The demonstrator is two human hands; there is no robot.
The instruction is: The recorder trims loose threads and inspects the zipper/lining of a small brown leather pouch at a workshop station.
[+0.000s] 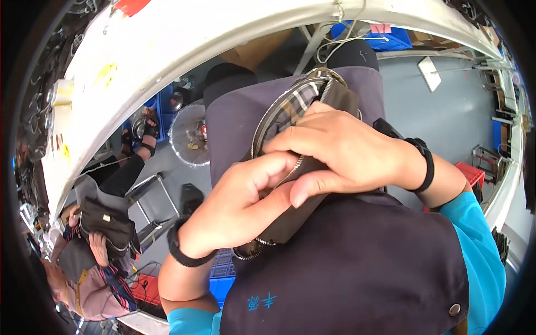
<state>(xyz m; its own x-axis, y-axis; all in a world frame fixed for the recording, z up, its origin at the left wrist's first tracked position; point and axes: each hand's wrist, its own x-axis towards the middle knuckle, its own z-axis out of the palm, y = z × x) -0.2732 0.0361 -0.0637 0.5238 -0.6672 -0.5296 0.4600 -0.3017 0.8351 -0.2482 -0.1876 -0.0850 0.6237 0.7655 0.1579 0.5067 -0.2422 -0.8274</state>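
Note:
A dark brown zippered bag (290, 215) lies across my lap on a dark apron, its mouth unzipped and a plaid lining (298, 103) showing inside. My left hand (240, 201) is closed on the near edge of the opening, by the metal zipper teeth. Over the bag's middle, my right hand (340, 148) grips the same zippered edge, its thumb pressed down beside my left fingers. What the curled fingertips touch inside is hidden. A metal ring (324, 72) shows at the bag's far end.
A white worktable (184, 50) curves along the far and left side. A clear bag-lined bin (190, 134) stands left of my knees. At the left a seated co-worker handles another dark bag (106, 226). Blue crates (391, 36) and a red crate (470, 174) sit around.

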